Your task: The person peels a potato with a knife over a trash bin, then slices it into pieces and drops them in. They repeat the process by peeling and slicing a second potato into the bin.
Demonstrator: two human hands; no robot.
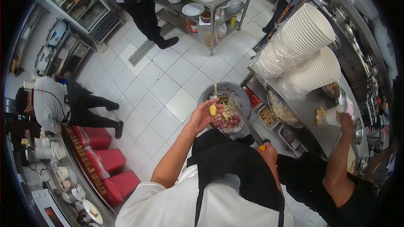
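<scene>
My left hand (202,117) is palm up with a small, pale yellow piece of food (213,109) on its fingers; its exact kind is hard to make out. My right hand (268,154) grips a long-bladed knife (253,133) by its yellow handle, the blade slanting up and left. Both hands are over or beside a round bin (245,95) lined with a plastic bag. Inside lie mixed food scraps (227,120), with reddish and pale bits. The knife tip is close to the scraps; whether it touches them cannot be seen.
At right, a steel counter (309,113) carries tall stacks of white tubs (296,38). A co-worker's hand (346,121) is at a white container (334,115) there. Red bins (113,164) line the left counter. Another person (80,105) bends at left; one stands near a steel table (219,4).
</scene>
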